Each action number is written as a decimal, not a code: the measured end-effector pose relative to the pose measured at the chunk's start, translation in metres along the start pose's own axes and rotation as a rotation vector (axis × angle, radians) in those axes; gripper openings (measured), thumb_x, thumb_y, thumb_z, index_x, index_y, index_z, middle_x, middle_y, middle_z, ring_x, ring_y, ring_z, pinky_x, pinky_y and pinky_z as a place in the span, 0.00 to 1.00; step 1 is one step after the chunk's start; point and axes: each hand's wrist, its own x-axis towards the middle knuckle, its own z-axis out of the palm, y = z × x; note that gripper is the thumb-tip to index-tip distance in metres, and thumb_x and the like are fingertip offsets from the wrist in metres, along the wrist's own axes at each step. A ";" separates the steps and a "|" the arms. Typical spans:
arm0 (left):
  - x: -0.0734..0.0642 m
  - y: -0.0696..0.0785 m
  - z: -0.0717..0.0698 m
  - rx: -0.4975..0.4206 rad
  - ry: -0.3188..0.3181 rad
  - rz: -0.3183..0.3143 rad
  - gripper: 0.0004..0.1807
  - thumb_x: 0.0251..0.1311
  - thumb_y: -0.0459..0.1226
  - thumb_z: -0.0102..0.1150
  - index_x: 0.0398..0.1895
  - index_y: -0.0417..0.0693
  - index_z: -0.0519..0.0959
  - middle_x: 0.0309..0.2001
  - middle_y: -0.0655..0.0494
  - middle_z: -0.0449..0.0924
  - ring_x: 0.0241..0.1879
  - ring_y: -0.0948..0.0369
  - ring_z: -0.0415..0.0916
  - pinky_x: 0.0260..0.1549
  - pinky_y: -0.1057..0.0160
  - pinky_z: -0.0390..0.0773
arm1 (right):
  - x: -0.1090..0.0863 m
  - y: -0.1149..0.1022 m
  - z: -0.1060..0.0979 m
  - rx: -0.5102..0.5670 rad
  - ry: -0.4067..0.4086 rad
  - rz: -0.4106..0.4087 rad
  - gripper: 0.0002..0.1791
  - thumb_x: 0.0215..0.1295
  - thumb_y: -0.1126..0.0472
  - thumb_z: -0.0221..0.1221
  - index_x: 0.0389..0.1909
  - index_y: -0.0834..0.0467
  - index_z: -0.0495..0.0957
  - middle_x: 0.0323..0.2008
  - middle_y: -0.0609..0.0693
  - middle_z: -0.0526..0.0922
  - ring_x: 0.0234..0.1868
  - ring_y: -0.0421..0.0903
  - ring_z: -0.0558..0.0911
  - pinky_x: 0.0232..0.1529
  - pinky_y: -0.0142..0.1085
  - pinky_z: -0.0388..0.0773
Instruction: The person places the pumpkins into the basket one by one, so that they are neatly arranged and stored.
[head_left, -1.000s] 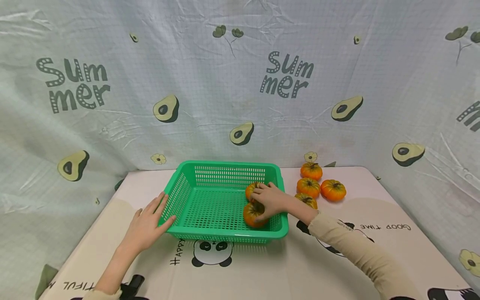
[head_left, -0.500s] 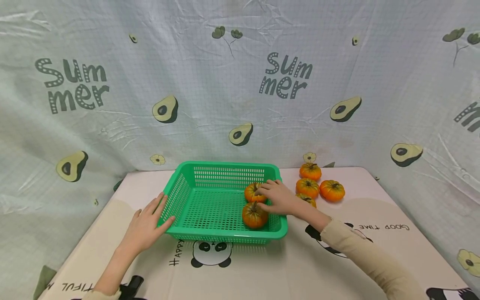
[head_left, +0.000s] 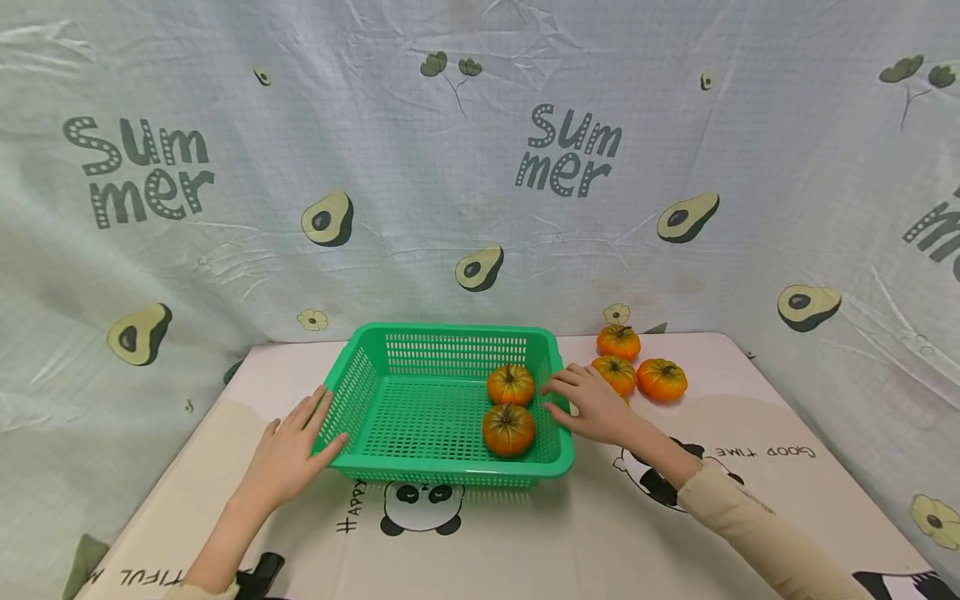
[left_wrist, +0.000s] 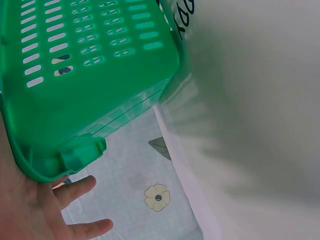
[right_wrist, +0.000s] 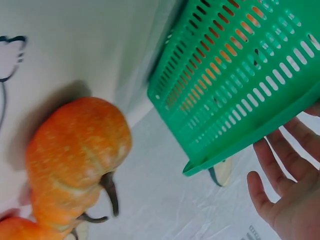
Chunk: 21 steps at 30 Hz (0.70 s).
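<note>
Two small orange pumpkins with dark stems, the farther one (head_left: 511,385) and the nearer one (head_left: 508,430), sit against each other on the right side of a green plastic basket (head_left: 450,467). My left hand (head_left: 288,457) rests on the basket's left rim, fingers extended and spread. In the left wrist view its fingers (left_wrist: 75,192) reach past the rim. My right hand (head_left: 596,406) is at the right rim, fingers slightly bent and holding nothing. The right wrist view shows its fingers (right_wrist: 280,160) spread beside the basket wall.
Several more pumpkins stand on the table right of the basket, among them a back one (head_left: 618,342), a middle one (head_left: 615,375) and a right one (head_left: 662,380). My right hand mostly hides another. A printed cloth (head_left: 405,167) hangs behind the table.
My right hand has let go of the pumpkins in the basket and moved right, out to the rim. Both pumpkins there now show fully. The left hand has stayed on the rim.
</note>
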 end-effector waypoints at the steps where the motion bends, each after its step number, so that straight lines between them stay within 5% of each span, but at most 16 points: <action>1: 0.000 0.000 0.000 0.000 0.002 0.001 0.37 0.58 0.51 0.48 0.65 0.37 0.57 0.66 0.39 0.55 0.62 0.42 0.57 0.50 0.33 0.59 | -0.002 0.001 -0.001 0.002 0.007 0.002 0.07 0.53 0.59 0.60 0.34 0.52 0.79 0.35 0.44 0.79 0.36 0.41 0.70 0.37 0.36 0.67; 9: 0.000 0.000 0.000 0.006 0.004 0.004 0.37 0.58 0.51 0.48 0.65 0.36 0.57 0.66 0.40 0.55 0.62 0.42 0.57 0.50 0.33 0.59 | -0.023 0.011 -0.007 -0.012 0.030 0.131 0.06 0.53 0.60 0.60 0.33 0.52 0.79 0.35 0.46 0.80 0.40 0.44 0.73 0.45 0.43 0.70; 21: -0.001 0.001 -0.001 -0.008 0.000 -0.001 0.37 0.59 0.52 0.47 0.65 0.36 0.56 0.66 0.39 0.55 0.62 0.42 0.57 0.50 0.33 0.58 | -0.058 0.043 -0.008 -0.042 0.130 0.299 0.08 0.50 0.64 0.61 0.34 0.60 0.79 0.34 0.53 0.80 0.38 0.51 0.75 0.41 0.49 0.70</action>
